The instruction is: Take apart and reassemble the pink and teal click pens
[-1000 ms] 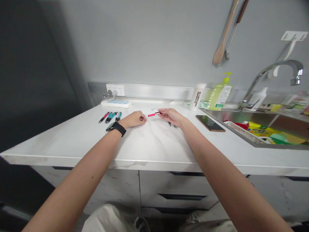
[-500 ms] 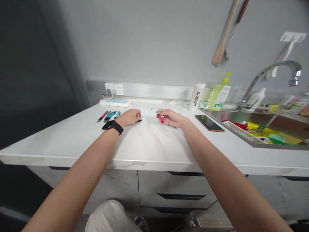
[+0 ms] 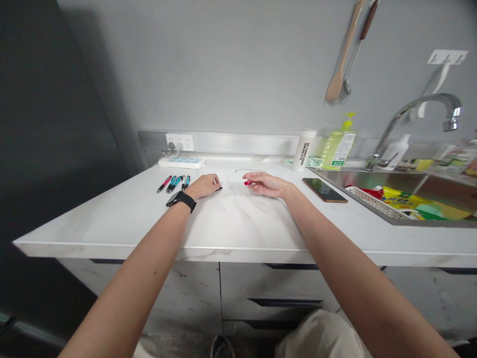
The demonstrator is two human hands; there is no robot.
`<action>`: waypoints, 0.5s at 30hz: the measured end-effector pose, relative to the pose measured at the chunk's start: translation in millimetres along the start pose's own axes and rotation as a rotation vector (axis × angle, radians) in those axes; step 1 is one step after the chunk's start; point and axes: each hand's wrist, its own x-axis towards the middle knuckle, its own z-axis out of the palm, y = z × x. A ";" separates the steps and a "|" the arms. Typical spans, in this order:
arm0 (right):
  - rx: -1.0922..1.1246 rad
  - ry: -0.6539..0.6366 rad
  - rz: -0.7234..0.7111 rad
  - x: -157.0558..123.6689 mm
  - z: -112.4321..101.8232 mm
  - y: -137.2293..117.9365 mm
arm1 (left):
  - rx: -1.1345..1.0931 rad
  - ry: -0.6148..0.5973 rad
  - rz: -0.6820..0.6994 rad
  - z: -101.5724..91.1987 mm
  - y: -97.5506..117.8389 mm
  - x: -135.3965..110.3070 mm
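Note:
My left hand (image 3: 204, 186), with a black smartwatch (image 3: 182, 200) at the wrist, is closed on a small black pen part. A thin pale rod like a pen refill (image 3: 226, 187) points from it toward the right. Across a short gap, my right hand (image 3: 267, 184) pinches a red pen barrel (image 3: 248, 183), seen nearly end-on and partly covered by the fingers. Left of my left hand, a red-and-black pen (image 3: 164, 184) lies in a row with several teal-and-black pens (image 3: 175, 184). A thin wire-like piece (image 3: 244, 170) rests behind my right hand.
Along the back stand a power strip (image 3: 182, 163), a white bottle (image 3: 303, 150) and a green soap dispenser (image 3: 338, 148). A phone (image 3: 324, 190) lies between my right forearm and the sink (image 3: 395, 219). The counter's front edge (image 3: 246, 253) runs below my forearms.
The red barrel has turned in my right hand, now showing mostly its end. My view has shifted slightly. Both hands keep their holds, still apart.

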 end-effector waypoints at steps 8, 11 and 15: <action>0.003 0.016 -0.024 5.2 -5.6 2.7 | 0.007 -0.017 -0.022 -2.1 3.8 -4.1; 0.007 0.029 -0.028 5.8 -6.3 3.3 | 0.004 -0.014 -0.015 -1.8 4.0 -3.8; -0.017 -0.001 -0.014 3.3 -5.6 3.1 | -0.009 -0.017 -0.010 -1.9 4.4 -2.4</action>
